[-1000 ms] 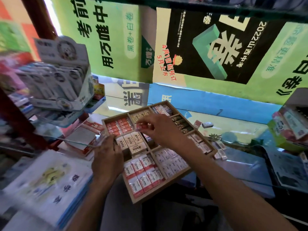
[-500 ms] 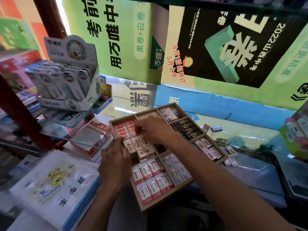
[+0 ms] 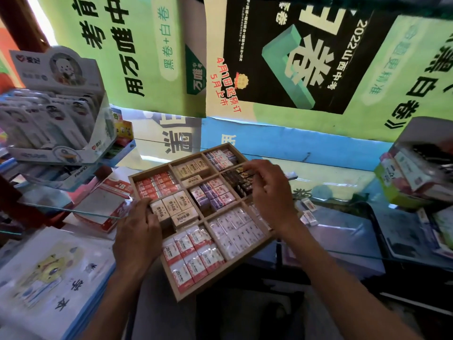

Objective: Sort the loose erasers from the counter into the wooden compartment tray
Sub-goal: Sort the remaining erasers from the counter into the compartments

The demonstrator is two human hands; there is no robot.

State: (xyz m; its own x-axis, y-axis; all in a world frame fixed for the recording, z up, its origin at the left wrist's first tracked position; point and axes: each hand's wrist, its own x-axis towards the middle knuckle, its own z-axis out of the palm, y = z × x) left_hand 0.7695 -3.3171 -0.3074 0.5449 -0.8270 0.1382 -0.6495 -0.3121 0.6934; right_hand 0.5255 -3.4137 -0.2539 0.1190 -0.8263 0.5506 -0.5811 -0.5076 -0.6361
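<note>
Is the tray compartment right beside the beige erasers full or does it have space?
Has space. The purple-and-white erasers fill its far part; a dark gap shows at its near end.

A packed wooden compartment tray (image 3: 176, 292) fills the middle of the glass counter (image 3: 343, 192). A tilted display box (image 3: 61, 123) (overhanging the counter's left side) and stacked booklets (image 3: 49, 278) crowd the left. A carton (image 3: 416, 173) blocks the right. Between tray and carton lies open glass, dotted with loose erasers (image 3: 307, 204).

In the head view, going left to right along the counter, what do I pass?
Stack of workbooks → left hand → wooden tray → right hand → loose erasers → green box.
</note>
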